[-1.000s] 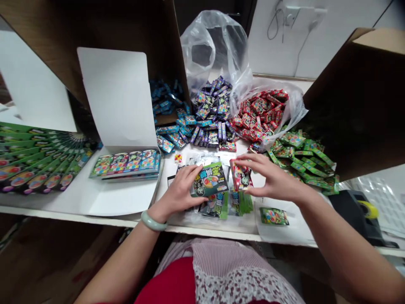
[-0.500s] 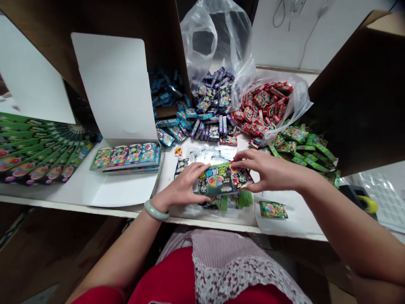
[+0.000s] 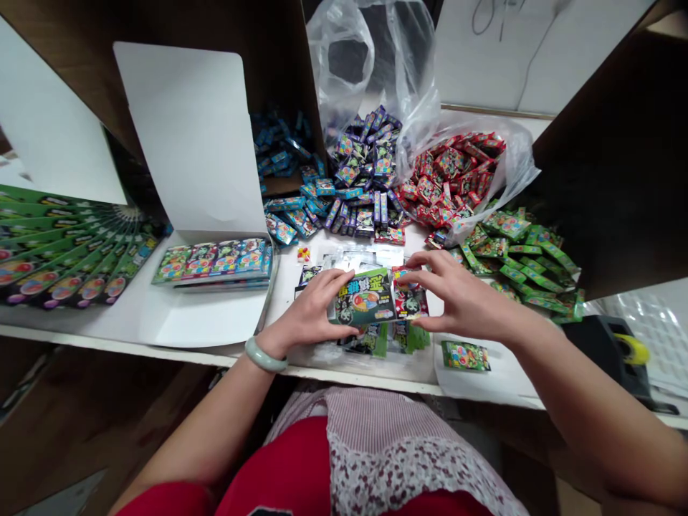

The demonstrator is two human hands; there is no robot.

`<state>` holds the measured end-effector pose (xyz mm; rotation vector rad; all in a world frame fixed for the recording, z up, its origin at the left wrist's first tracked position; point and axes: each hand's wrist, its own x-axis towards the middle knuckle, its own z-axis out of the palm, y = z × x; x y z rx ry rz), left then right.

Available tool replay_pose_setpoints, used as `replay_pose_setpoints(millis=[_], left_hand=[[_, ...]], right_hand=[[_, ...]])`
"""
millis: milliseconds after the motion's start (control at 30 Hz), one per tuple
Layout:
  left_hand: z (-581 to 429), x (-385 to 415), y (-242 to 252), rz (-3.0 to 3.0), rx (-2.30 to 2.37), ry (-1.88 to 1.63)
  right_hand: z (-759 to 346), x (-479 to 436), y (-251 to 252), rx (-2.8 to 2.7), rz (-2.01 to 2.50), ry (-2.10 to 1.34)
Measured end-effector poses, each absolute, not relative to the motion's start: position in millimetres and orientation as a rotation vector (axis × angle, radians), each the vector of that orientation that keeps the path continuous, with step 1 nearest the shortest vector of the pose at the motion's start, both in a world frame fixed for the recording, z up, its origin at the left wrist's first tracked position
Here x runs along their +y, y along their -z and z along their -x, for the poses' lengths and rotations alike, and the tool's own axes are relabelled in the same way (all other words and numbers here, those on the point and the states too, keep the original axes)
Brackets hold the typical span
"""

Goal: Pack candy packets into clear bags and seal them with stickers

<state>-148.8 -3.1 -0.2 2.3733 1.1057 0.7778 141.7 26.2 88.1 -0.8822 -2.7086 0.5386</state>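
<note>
My left hand (image 3: 306, 312), with a pale green bangle (image 3: 263, 356) at the wrist, grips a green and black candy packet (image 3: 360, 297) by its left side. My right hand (image 3: 462, 297) pinches a small red packet (image 3: 410, 294) with its fingertips. The two packets touch at the middle of the shelf. Beneath the hands lie more green-edged packets (image 3: 370, 338) and silvery foil sheets (image 3: 355, 258), partly hidden by the held packets.
Heaps of blue (image 3: 284, 143), purple (image 3: 365, 172), red (image 3: 451, 179) and green (image 3: 521, 258) packets line the back of the white shelf (image 3: 510, 380). An open white box (image 3: 212, 315) holds a packet row. Fanned green cards (image 3: 69, 251) lie left; a tape dispenser (image 3: 607, 351) sits right.
The green packet has swung from a steep tilt to nearly level. The red packet has shifted and stands more upright beside it. The view has moved slightly.
</note>
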Motion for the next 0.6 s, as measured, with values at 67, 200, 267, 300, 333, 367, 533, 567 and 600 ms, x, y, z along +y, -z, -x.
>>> replay_pose_setpoints(millis=[67,200,267,300,333,367,533,567,600], left_hand=[[147,-4,0,-2.394,1.104,-0.743],[144,-8,2,-2.412,1.095,-0.708],[144,-9,5,-2.416,1.093,-0.717],[145,-10,6,-2.415,1.094,-0.721],[145,-10,6,-2.412,1.101,-0.727],[145,-10,6,-2.406,1.112,-0.737],[149,-8,0,-2.393,1.147,-0.766],[150,-8,-2,-2.4,1.131,-0.758],[150,-7,-3,-2.407,1.113,-0.749]], right_hand=[[-145,25,-86,-2.713,0.872,-0.552],[-151,26,-79,-2.705,0.876,-0.664],[-153,26,-75,-2.686,0.884,-0.721],[-153,26,-74,-2.678,0.887,-0.743],[-153,26,-73,-2.676,0.88,-0.77],[-153,25,-73,-2.678,0.86,-0.807],[-158,25,-78,-2.63,0.724,-0.991],[-160,26,-80,-2.608,0.724,-0.994],[-162,28,-82,-2.586,0.732,-0.989]])
